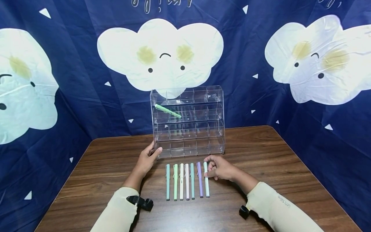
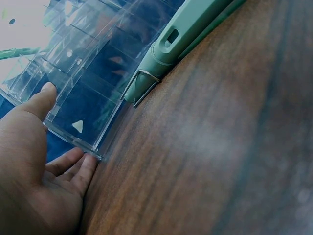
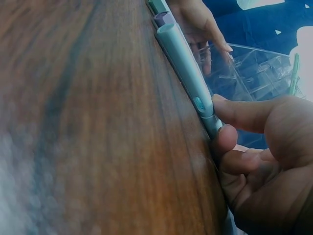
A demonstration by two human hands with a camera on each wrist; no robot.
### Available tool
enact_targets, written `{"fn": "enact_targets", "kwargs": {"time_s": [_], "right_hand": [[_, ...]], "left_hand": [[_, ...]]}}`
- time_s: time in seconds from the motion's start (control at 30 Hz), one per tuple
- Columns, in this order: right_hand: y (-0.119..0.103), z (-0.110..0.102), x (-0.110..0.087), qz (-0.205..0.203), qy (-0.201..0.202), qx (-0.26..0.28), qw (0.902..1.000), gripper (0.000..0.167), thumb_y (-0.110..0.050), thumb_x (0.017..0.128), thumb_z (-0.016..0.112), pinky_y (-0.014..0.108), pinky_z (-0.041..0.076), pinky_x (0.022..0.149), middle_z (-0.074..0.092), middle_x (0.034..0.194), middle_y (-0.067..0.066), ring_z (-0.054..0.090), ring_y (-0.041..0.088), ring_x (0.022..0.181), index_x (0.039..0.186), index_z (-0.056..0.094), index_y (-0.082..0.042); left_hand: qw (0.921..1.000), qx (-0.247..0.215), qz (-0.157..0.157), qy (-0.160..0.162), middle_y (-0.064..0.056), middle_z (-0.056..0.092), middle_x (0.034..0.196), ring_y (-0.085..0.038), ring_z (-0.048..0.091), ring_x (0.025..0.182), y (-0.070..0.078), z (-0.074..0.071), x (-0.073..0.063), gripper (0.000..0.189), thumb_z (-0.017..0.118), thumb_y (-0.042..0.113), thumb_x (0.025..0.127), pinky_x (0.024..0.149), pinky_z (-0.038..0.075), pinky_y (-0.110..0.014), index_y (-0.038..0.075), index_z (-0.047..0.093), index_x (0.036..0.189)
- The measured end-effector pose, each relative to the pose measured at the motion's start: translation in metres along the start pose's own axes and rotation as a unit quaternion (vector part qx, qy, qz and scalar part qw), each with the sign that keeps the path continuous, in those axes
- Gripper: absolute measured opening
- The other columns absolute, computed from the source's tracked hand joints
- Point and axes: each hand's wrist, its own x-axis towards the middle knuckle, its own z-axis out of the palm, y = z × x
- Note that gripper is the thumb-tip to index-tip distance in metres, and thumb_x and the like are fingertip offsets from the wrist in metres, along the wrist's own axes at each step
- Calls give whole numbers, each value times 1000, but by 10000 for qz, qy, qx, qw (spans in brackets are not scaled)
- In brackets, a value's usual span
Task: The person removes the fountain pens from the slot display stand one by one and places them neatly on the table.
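A clear acrylic rack (image 1: pixel 189 139) of several tiers with small compartments stands upright on the table. My left hand (image 1: pixel 146 161) grips its lower left side, thumb at the front and fingers around the edge, as the left wrist view shows. A light green pen (image 1: pixel 168 111) lies slanted across the rack's upper left part. Before the rack, several capped pens lie in a row. With thumb and fingertip, my right hand (image 1: pixel 219 168) pinches the light blue pen (image 3: pixel 183 63) at the row's right end, which still lies along the table. A purple pen (image 1: pixel 200 180) is beside it.
The row also has a teal pen (image 1: pixel 167 183) at its left end, a green pen (image 1: pixel 175 183), a cream pen (image 1: pixel 181 185), a pale pink pen (image 1: pixel 187 185) and another teal pen (image 1: pixel 192 185). Behind the wooden table (image 1: pixel 116 174) hangs a blue cloth (image 1: pixel 237 58) with clouds.
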Motion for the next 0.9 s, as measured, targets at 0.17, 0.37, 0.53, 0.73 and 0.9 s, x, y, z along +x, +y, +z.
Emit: {"fn": "enact_targets", "kwargs": {"time_s": [0.17, 0.37, 0.53, 0.73, 0.9], "right_hand": [[0, 0, 0, 21, 9, 24, 10000, 71, -2, 91, 84, 20, 42, 48, 61, 84, 2, 55, 12, 57, 149, 46, 13], [1, -2, 0, 104, -39, 144, 9998, 71, -5, 93, 84, 20, 39, 45, 63, 83, 1, 57, 11, 56, 150, 46, 10], [-1, -5, -1, 89, -41, 235, 9997, 69, -4, 94, 82, 21, 40, 45, 64, 81, 2, 57, 12, 54, 151, 46, 10], [-7, -9, -2, 73, -27, 92, 9999, 66, -6, 97, 80, 21, 41, 47, 64, 81, 2, 57, 12, 56, 152, 46, 9], [-15, -13, -1, 49, 11, -31, 10000, 63, -5, 98, 78, 21, 41, 48, 62, 81, 1, 56, 13, 57, 150, 47, 10]], "left_hand": [[10000, 23, 10, 6, -23, 48, 168, -41, 53, 152, -1, 0, 0, 74, 66, 47, 110, 111, 52, -48, 31, 31, 174], [10000, -13, 31, 24, -23, 49, 168, -40, 54, 151, -1, 0, 0, 74, 67, 46, 110, 110, 52, -47, 32, 32, 173], [10000, -16, 63, 23, -21, 47, 170, -40, 53, 152, -2, 0, 1, 74, 67, 46, 110, 114, 51, -49, 31, 32, 173], [9999, -46, 117, -3, -21, 45, 172, -40, 51, 153, -2, 0, 2, 75, 67, 44, 110, 116, 50, -51, 30, 32, 173], [10000, -37, 72, -13, -21, 45, 171, -41, 51, 154, -2, -1, 1, 74, 67, 45, 110, 117, 49, -53, 31, 31, 173]]}}
